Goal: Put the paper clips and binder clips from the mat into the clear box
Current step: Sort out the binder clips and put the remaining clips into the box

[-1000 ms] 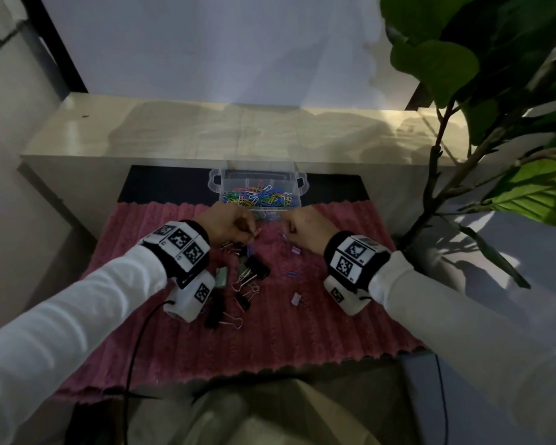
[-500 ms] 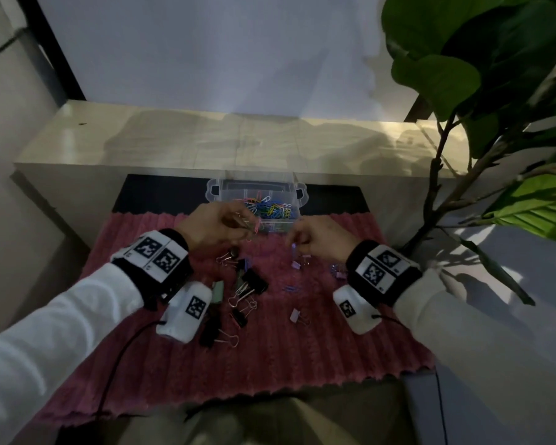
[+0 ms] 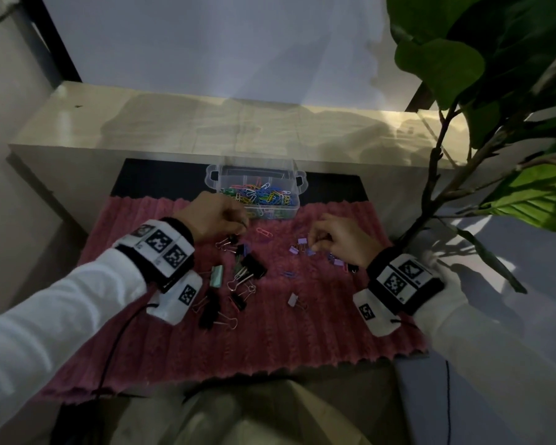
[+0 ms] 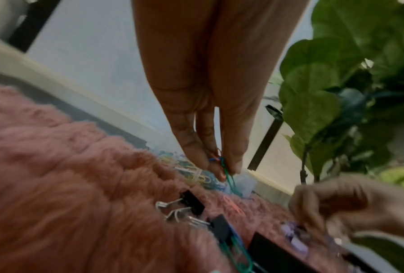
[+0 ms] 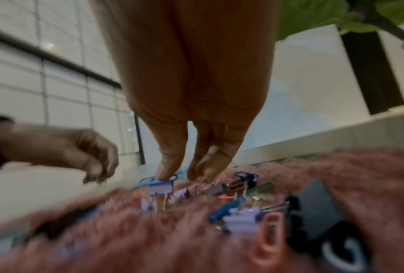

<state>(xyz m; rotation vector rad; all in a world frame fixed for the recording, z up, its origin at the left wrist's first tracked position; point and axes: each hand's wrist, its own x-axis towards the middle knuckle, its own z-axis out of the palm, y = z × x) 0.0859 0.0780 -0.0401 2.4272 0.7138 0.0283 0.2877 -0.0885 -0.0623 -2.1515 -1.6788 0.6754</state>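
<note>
Two hands over the pink mat (image 3: pixel 302 332). Left hand (image 3: pixel 211 216): fingers (image 4: pixel 191 147) pinching coloured paper clips (image 4: pixel 221 166) that hang lengthwise downward, count blurred; half a second ago nearer the clear box (image 3: pixel 289 205), now lower. Right hand (image 3: pixel 341 240): fingers (image 5: pixel 170 162) closing on a lilac binder clip (image 5: pixel 161 187), contact hard to make out. Black binder clips (image 3: pixel 252 266) lie below the left fingers.
</note>
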